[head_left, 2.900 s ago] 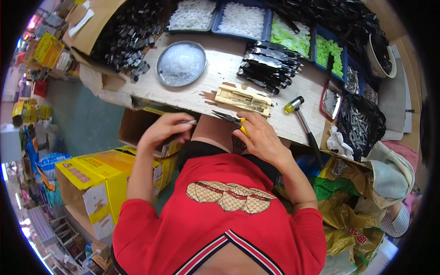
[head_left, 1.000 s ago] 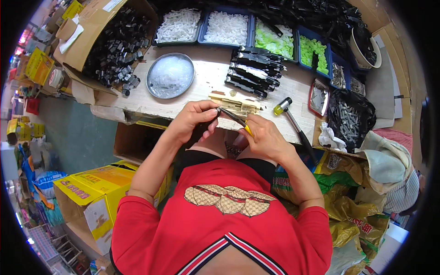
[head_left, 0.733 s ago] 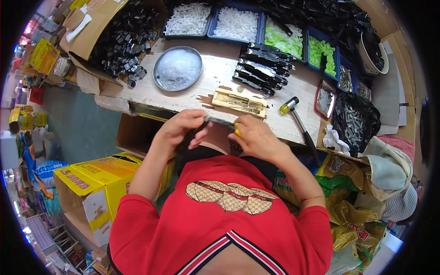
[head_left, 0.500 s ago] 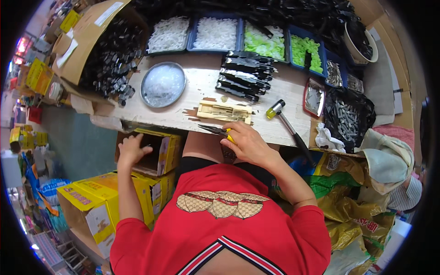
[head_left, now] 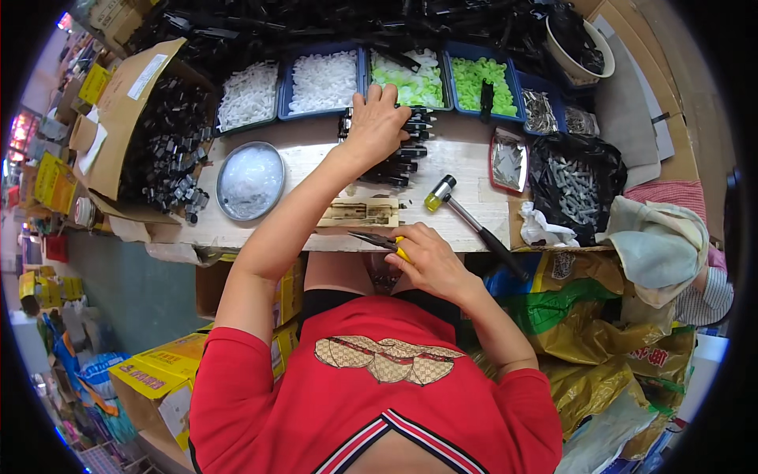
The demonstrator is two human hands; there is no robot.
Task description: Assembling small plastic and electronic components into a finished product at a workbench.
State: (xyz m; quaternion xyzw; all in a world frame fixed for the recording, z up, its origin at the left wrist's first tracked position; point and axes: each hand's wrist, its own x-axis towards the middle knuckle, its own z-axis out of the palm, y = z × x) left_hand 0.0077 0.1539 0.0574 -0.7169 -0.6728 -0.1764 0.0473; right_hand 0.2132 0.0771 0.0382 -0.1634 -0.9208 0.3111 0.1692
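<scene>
My left hand [head_left: 374,128] reaches over a row of long, narrow black plastic parts [head_left: 391,171] on the bench. Its fingers curl down onto one of them at the far end, and the palm hides much of the row. In my right hand [head_left: 433,265] is a pair of long-nosed pliers [head_left: 371,238] with yellow grips, held low at the bench's near edge, jaws pointing left. Just beyond the pliers lies a cream-coloured slotted fixture [head_left: 359,212]; nothing black shows in its groove. A small hammer [head_left: 466,213] with a yellow head face and black handle rests right of it.
Along the back stand blue trays of white pieces [head_left: 324,81] and green pieces [head_left: 482,83]. A round metal dish [head_left: 250,181] and a carton of black parts [head_left: 162,150] are left. Right are a red tray [head_left: 509,160] and a black bag of grey pieces [head_left: 575,186].
My left hand has swung from beside the cartons below the bench up and over to the black parts. My right hand still holds the pliers in nearly the same place. The view has shifted.
</scene>
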